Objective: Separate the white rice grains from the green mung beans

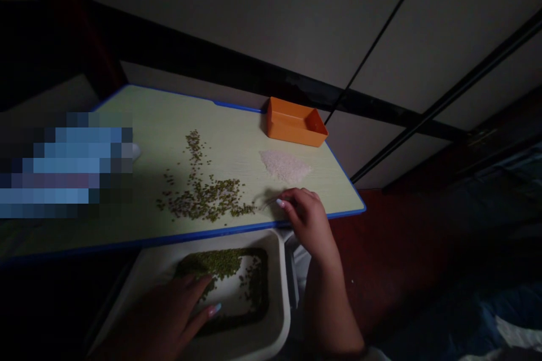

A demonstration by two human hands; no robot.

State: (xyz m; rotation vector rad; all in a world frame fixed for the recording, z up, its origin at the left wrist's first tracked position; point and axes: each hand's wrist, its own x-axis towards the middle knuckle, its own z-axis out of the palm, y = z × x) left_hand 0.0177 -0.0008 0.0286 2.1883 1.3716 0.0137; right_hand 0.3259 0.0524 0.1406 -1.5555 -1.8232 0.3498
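Head view, listed by size.

Pale flat wall panels (254, 17) with dark bands: backdrop behind the work surface.

Pale yellow-green tabletop with blue edging (148, 113): a flat, light ground, presumably chosen so small grains show clearly against it.

White rounded plastic tub (284, 282): just below the near edge of the tabletop, probably set there for easy reach from either surface. Contains small green grains (215, 262), heaped at the far side and strewn along the walls, a bare patch between.

Left hand (182, 304): inside the tub, fingers and thumb parted, fingertips at the heap; whether any grain is pinched, cannot tell.

Right hand (307, 220): over the near edge of the tabletop, fingers curled, thumb near index, beside the scatter; whether anything is gripped, cannot tell.

Loose scatter of green and brownish grains (215, 194): mid-tabletop, spread thin, which likely makes single grains easier to pick out.

Orange open-topped rectangular tray (277, 127): far right edge, seemingly placed clear of the scatter.

Small whitish heap of fine grains (285, 166): between tray and right hand, apart from the scatter, apparently to avoid mixing.
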